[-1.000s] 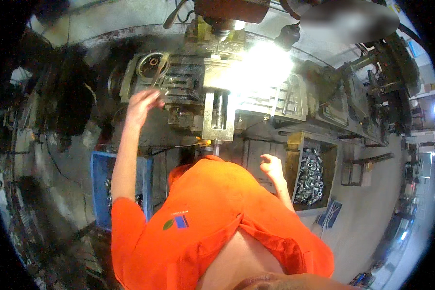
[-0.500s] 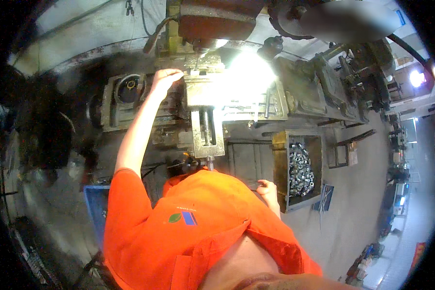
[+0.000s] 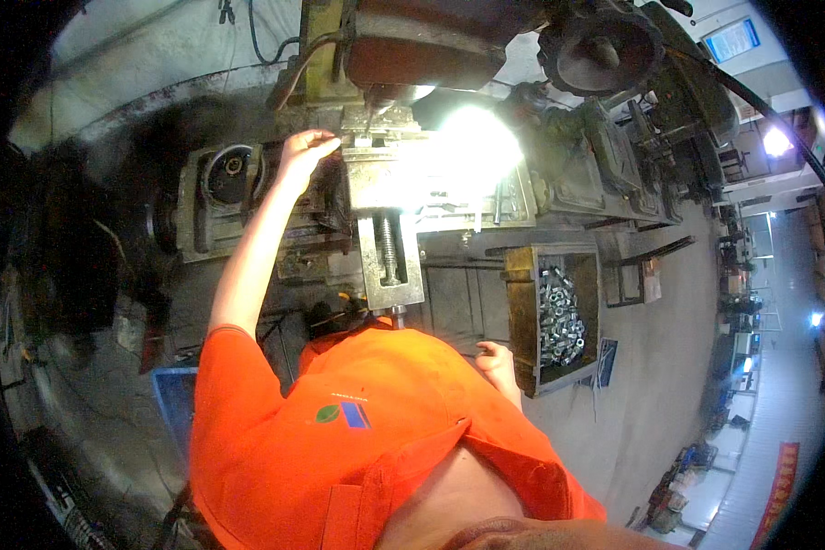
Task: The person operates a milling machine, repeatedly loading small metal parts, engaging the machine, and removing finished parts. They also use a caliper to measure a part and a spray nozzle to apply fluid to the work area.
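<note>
My left hand [image 3: 304,156] reaches out to the left side of the machine vise [image 3: 376,179], its fingers bent together with the tips beside the jaws. Whatever is between those fingertips is too small to make out. Above the jaws hangs the tool end of the machine head [image 3: 376,96]. The vise's screw [image 3: 390,247] runs toward my body. My right hand [image 3: 498,365] is close to my right side, fingers curled, between my orange shirt and a box of metal parts. What it holds, if anything, is hidden.
The box [image 3: 522,316] contains many nut-like metal pieces [image 3: 559,321]. A glaring lamp [image 3: 477,142] washes out the right part of the machine table [image 3: 522,197]. A round part [image 3: 234,170] lies on the table's left. A blue bin [image 3: 170,394] stands at my left.
The view has tilted slightly, moving most of the scene a little left. Both hands keep nearly the same places, the left at the vise and the right beside my body.
</note>
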Motion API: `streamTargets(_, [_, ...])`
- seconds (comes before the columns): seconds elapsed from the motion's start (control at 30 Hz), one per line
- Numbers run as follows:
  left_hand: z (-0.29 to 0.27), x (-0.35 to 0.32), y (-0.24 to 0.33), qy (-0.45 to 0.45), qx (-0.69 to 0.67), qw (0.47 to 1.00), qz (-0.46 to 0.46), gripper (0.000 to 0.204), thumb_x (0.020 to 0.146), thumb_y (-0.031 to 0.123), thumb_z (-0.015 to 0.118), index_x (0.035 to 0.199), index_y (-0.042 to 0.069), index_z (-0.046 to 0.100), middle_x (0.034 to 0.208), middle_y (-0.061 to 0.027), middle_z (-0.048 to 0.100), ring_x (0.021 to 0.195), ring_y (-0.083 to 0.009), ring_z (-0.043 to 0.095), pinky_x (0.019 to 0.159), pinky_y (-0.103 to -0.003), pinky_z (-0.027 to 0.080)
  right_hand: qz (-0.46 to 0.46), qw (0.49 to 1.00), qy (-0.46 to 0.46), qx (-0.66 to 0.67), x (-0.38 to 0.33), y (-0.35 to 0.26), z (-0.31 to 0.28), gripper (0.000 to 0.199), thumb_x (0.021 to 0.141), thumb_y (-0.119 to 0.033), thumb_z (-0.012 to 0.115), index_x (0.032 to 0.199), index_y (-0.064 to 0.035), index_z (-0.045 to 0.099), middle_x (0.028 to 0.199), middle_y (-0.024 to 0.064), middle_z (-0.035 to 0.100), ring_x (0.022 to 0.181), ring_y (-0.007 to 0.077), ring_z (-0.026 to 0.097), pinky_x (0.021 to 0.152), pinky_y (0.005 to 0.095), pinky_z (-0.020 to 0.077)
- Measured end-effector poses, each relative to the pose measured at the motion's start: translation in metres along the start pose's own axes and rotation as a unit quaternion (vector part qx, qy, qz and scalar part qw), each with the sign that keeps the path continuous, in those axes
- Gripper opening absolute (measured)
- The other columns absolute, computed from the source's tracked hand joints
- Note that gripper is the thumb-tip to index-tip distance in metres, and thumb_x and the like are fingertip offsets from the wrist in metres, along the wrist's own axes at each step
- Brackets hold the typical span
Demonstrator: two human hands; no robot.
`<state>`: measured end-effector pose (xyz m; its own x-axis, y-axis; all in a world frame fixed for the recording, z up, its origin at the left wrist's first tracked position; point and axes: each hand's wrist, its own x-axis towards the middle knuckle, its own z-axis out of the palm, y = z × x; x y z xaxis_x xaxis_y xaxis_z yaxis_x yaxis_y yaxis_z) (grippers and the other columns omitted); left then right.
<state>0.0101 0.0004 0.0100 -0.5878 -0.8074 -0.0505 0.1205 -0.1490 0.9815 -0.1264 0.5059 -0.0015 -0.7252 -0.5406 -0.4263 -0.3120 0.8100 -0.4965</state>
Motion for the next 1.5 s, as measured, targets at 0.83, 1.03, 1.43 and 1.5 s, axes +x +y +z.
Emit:
streamTargets(0.83, [-0.004, 0.008, -0.015, -0.028, -0.063, 0.995, -0.065, 0.019, 0.078, 0.023, 0.070, 0.084, 0.006, 0.065, 0.077, 0.0005, 0.063, 0.071, -0.0089, 0.056, 0.067, -0.021, 0.040, 0.062, 0.996, -0.054, 0.025, -0.005, 0.000, -0.004, 0.046, 0.063, -0.015, 0.055, 0.107, -0.0007, 0.061, 0.085, 0.0142, 0.066, 0.079, 0.0232, 0.063, 0.071, 0.0302, 0.0471])
streamTargets(1.03, [0.008, 0.016, -0.011, -0.008, 0.085, 0.994, -0.064, 0.029, 0.077, 0.033, 0.068, 0.081, 0.004, 0.067, 0.079, -0.0013, 0.064, 0.077, -0.0108, 0.053, 0.079, -0.026, 0.035, 0.079, 0.996, -0.044, 0.025, -0.011, 0.010, -0.003, 0.047, 0.063, -0.013, 0.055, 0.108, -0.0007, 0.061, 0.084, 0.0145, 0.066, 0.077, 0.0222, 0.062, 0.069, 0.0304, 0.0472])
streamTargets(1.43, [-0.013, -0.026, 0.014, 0.019, 0.229, 0.973, 0.014, 0.025, 0.081, 0.021, 0.066, 0.094, 0.000, 0.064, 0.074, -0.0030, 0.063, 0.064, -0.0086, 0.057, 0.060, -0.023, 0.043, 0.005, 0.998, -0.057, 0.027, 0.022, 0.002, -0.013, 0.045, 0.064, -0.014, 0.055, 0.107, 0.0001, 0.061, 0.086, 0.0176, 0.065, 0.081, 0.0244, 0.063, 0.072, 0.0311, 0.0477])
streamTargets(1.5, [-0.022, -0.059, 0.029, 0.039, 0.223, 0.974, -0.003, 0.021, 0.082, 0.012, 0.063, 0.098, -0.001, 0.061, 0.075, -0.0051, 0.064, 0.063, -0.0091, 0.059, 0.055, -0.022, 0.045, 0.000, 0.998, -0.059, 0.031, 0.025, 0.005, -0.009, 0.045, 0.064, -0.014, 0.055, 0.106, -0.0001, 0.061, 0.087, 0.0178, 0.065, 0.081, 0.0245, 0.063, 0.073, 0.0313, 0.0476])
